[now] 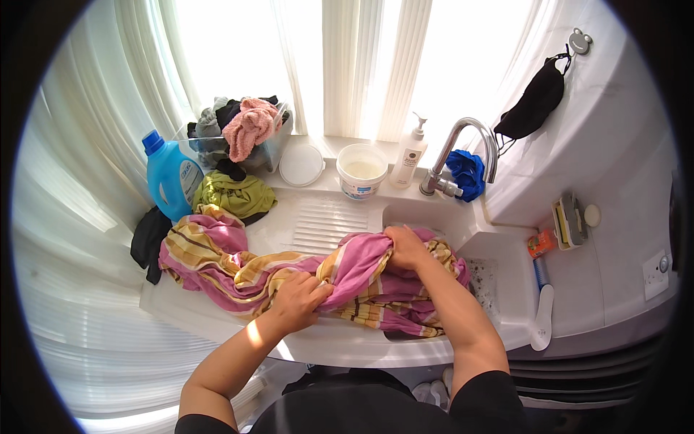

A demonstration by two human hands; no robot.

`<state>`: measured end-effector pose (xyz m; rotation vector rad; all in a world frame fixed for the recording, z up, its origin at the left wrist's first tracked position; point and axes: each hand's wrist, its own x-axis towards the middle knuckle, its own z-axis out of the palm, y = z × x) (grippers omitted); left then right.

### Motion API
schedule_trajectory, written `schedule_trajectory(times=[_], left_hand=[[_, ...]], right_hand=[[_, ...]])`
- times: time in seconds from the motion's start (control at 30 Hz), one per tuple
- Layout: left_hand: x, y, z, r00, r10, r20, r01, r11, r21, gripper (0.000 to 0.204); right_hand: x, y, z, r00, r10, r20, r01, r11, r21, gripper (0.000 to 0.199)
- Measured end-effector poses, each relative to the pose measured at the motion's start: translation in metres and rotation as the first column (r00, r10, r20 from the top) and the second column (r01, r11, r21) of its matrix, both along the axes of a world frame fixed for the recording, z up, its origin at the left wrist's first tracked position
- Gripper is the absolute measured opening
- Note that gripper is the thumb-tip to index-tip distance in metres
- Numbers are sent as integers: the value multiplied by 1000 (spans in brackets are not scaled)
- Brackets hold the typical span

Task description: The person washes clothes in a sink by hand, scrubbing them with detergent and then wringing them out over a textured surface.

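Note:
A large pink and yellow striped cloth (267, 273) lies bunched across the white laundry sink (513, 304), from the ribbed washboard (329, 223) side at the left into the basin at the right. My left hand (298, 298) is closed round a gathered fold near the cloth's middle. Farther right and a little higher, my right hand (406, 248) grips the same cloth over the basin, its fingertips partly hidden in the folds. Between both hands the fabric is drawn together into a thick roll. Dark specks show on the wet basin floor beside it.
At the back left stand a blue detergent bottle (168, 177), a heap of yellow-green clothing (233, 194) and a clear bin of clothes (277, 148). A white tub (361, 172), pump bottle (409, 155) and chrome faucet (466, 134) line the back. A white-handled brush (542, 318) lies right.

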<state>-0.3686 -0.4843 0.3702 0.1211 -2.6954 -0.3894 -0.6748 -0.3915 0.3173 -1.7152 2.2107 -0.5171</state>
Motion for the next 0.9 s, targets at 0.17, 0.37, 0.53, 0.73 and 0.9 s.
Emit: schedule_trajectory(times=[0.17, 0.37, 0.53, 0.73, 0.9], left_hand=[[14, -29, 42, 967, 71, -243, -70, 997, 16, 48], [-14, -73, 108, 745, 214, -632, -349, 932, -96, 42], [-8, -86, 56, 771, 258, -582, -392, 913, -115, 43], [38, -77, 1, 998, 54, 42, -57, 997, 53, 50], [-29, -85, 21, 918, 348, -191, -278, 907, 316, 33]], right_hand=[[28, 28, 59, 996, 11, -88, -53, 868, -494, 36], [43, -14, 163, 904, -190, -383, -198, 608, -769, 36], [68, -20, 129, 795, -300, -527, -253, 626, -738, 37], [108, 37, 50, 900, 263, -348, -367, 887, -281, 51], [89, -36, 88, 985, -94, -147, 6, 859, -512, 47]])
